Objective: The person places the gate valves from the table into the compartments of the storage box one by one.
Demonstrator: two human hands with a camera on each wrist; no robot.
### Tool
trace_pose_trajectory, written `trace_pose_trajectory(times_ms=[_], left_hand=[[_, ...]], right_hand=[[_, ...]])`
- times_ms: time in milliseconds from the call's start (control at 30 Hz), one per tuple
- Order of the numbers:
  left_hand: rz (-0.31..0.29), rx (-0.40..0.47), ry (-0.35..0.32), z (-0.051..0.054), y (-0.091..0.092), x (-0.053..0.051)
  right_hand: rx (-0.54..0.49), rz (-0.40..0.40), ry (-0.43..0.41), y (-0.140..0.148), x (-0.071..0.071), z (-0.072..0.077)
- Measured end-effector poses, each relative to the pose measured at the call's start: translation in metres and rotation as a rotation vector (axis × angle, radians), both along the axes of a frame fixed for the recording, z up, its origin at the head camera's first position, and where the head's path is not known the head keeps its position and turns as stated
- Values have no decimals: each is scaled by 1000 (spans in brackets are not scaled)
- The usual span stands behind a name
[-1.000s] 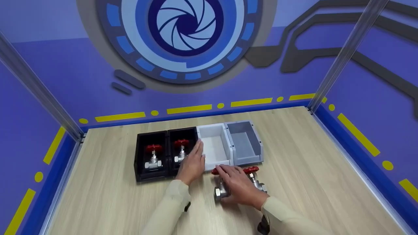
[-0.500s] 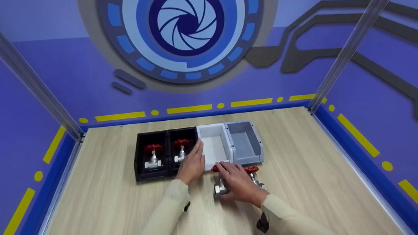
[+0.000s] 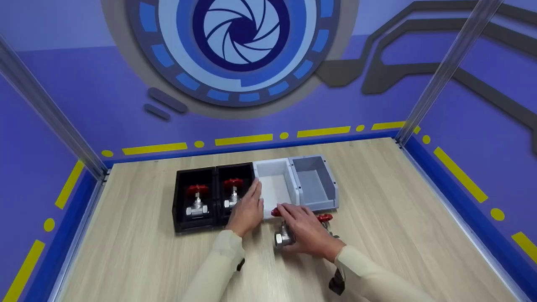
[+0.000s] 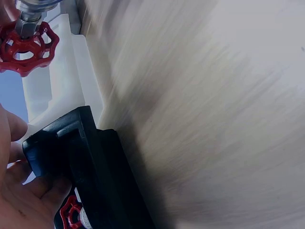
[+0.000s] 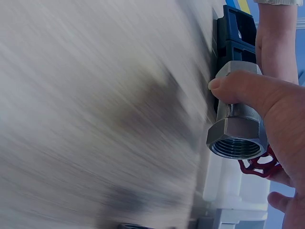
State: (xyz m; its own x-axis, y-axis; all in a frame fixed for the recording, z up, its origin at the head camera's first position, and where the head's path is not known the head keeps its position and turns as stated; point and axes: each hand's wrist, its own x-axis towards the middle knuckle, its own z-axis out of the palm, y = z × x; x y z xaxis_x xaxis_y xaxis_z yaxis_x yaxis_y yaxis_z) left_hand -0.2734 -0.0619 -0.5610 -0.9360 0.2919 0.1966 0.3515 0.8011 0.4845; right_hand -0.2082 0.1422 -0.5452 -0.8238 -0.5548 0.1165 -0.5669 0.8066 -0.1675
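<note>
My right hand (image 3: 308, 228) holds a metal gate valve (image 3: 283, 238) with a red handwheel, just in front of the white bin (image 3: 275, 182). In the right wrist view the thumb presses on the valve body (image 5: 238, 131), whose threaded end faces the camera. A second valve (image 3: 325, 217) is mostly hidden behind that hand. My left hand (image 3: 247, 212) grips the wall of the right-hand black bin (image 3: 235, 170) beside the white bin; the left wrist view shows fingers (image 4: 52, 191) behind that black wall. One valve (image 3: 232, 193) stands in this bin, another (image 3: 197, 201) in the left black bin (image 3: 195, 174).
At the row's right end a grey bin (image 3: 314, 180) adjoins the white one. All the bins stand side by side on a wooden tabletop (image 3: 126, 235). Blue printed panels (image 3: 235, 121) with metal corner posts (image 3: 449, 67) enclose the table at the back and sides.
My right hand and its valve have risen slightly and moved toward the white bin. The left hand stays in place, and the second valve appears unmoved.
</note>
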Motion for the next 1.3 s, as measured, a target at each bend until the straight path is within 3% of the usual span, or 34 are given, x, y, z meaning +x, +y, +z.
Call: trace_pose_trajectory(times_ms=[233, 900, 1300], left_hand=[[1, 8, -18, 1, 0, 0], [-17, 23, 46, 2, -1, 1], [6, 43, -7, 2, 1, -2]], right_hand=[[-10, 6, 10, 0, -3, 3], [2, 6, 50, 0, -13, 5], [8, -6, 41, -4, -24, 10]])
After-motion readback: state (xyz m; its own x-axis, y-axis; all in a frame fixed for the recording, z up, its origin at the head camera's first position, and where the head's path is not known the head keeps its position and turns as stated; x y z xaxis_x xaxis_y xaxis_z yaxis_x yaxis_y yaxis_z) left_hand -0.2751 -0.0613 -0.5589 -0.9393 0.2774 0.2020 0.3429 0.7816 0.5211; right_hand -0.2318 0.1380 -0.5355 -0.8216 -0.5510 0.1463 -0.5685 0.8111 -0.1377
